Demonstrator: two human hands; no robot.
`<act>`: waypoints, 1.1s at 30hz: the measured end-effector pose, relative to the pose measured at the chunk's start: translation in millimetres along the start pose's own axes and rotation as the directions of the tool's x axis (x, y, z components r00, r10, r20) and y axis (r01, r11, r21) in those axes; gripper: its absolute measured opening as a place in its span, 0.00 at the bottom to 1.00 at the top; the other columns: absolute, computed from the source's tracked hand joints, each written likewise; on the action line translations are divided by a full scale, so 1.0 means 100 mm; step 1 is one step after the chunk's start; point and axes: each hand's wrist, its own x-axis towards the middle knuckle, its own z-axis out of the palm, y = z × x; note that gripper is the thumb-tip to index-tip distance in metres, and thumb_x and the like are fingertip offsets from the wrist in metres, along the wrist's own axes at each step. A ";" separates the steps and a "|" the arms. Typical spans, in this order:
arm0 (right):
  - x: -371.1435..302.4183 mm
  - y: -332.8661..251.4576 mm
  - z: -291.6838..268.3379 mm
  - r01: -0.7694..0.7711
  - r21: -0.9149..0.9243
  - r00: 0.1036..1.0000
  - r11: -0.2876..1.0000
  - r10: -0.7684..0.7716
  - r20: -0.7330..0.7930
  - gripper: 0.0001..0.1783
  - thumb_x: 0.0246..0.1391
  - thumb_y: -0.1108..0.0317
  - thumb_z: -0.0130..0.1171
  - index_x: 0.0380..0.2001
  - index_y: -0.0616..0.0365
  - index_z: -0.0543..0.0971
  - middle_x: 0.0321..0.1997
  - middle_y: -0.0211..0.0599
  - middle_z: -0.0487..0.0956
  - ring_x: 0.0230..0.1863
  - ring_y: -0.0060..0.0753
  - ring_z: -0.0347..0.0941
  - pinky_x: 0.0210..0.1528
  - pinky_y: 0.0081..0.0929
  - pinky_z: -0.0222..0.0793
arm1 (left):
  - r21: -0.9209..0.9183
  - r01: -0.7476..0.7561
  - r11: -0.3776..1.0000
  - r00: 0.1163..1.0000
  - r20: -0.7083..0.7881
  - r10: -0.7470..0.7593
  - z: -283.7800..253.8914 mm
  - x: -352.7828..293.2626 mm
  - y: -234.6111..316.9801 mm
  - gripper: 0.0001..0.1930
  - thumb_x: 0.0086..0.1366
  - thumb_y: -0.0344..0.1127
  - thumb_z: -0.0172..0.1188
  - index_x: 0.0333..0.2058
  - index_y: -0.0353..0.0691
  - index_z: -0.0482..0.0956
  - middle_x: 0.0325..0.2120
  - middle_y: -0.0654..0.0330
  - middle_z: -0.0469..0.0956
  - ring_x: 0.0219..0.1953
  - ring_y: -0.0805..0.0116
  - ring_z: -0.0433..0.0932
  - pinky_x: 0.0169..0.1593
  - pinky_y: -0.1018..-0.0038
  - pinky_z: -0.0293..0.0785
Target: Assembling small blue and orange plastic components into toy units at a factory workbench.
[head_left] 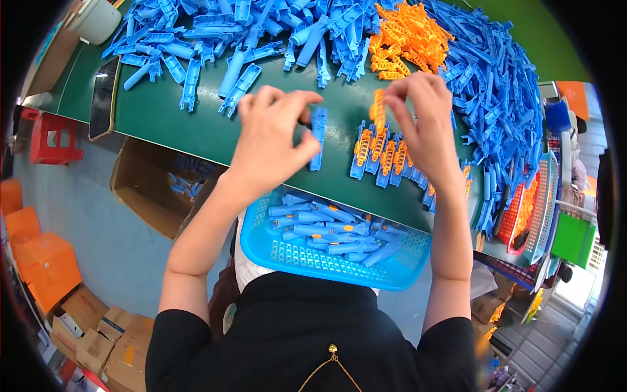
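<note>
Between the thumb and forefinger of my right hand (423,121) is a small orange ladder-like plastic piece (377,110), pinched above a row of parts. The row is made of blue half-shells (356,168), several with orange pieces (388,157) laid in them; my right hand and forearm hide part of it. My left hand (271,134) is curved, thumb and forefinger apart, at the left side of a single blue half-shell (318,138). Its thumb tip comes up to the shell's edge; whether it touches, I cannot tell.
Loose blue shells (261,32) heap along the far side of the green table (209,140), with an orange heap (411,39) and another blue heap (496,124) to the right. A blue basket (398,281) of blue parts is below the near edge. A phone (104,98) lies far left; a cardboard box (140,189) stands below.
</note>
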 end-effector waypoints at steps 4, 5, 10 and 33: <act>-0.11 -0.20 0.05 0.011 0.061 0.999 0.998 -0.014 0.044 0.04 0.54 0.70 0.59 0.33 0.56 0.76 0.36 0.33 0.76 0.48 0.43 0.66 0.54 0.37 0.57 | 0.124 -0.015 0.992 0.995 -0.095 0.027 -0.15 -0.10 -0.09 0.29 0.47 0.32 0.59 0.53 0.44 0.73 0.45 0.61 0.75 0.51 0.62 0.68 0.59 0.63 0.53; -0.11 -0.24 0.08 0.028 0.075 0.998 0.997 -0.032 0.052 0.05 0.53 0.70 0.60 0.33 0.56 0.76 0.35 0.33 0.75 0.48 0.44 0.66 0.54 0.38 0.58 | 0.034 -0.040 0.999 0.999 -0.007 0.040 -0.22 -0.10 -0.06 0.34 0.47 0.37 0.64 0.57 0.46 0.71 0.54 0.60 0.71 0.58 0.60 0.65 0.64 0.59 0.47; -0.03 -0.46 0.35 0.147 0.039 0.989 0.988 -0.148 0.007 0.07 0.50 0.69 0.63 0.33 0.55 0.77 0.35 0.32 0.75 0.49 0.45 0.67 0.53 0.40 0.59 | 0.090 -0.093 0.992 0.988 0.133 0.081 -0.18 -0.11 -0.04 0.50 0.38 0.51 0.75 0.62 0.48 0.65 0.58 0.63 0.71 0.65 0.59 0.58 0.68 0.49 0.30; -0.13 -0.33 0.03 0.161 -0.213 0.964 0.964 -0.108 0.242 0.06 0.44 0.71 0.59 0.29 0.52 0.80 0.32 0.31 0.76 0.47 0.37 0.71 0.52 0.39 0.63 | 0.628 0.154 0.763 0.957 -0.286 0.042 -0.31 -0.17 -0.35 0.18 0.57 0.43 0.65 0.46 0.49 0.80 0.44 0.68 0.75 0.52 0.62 0.67 0.56 0.56 0.50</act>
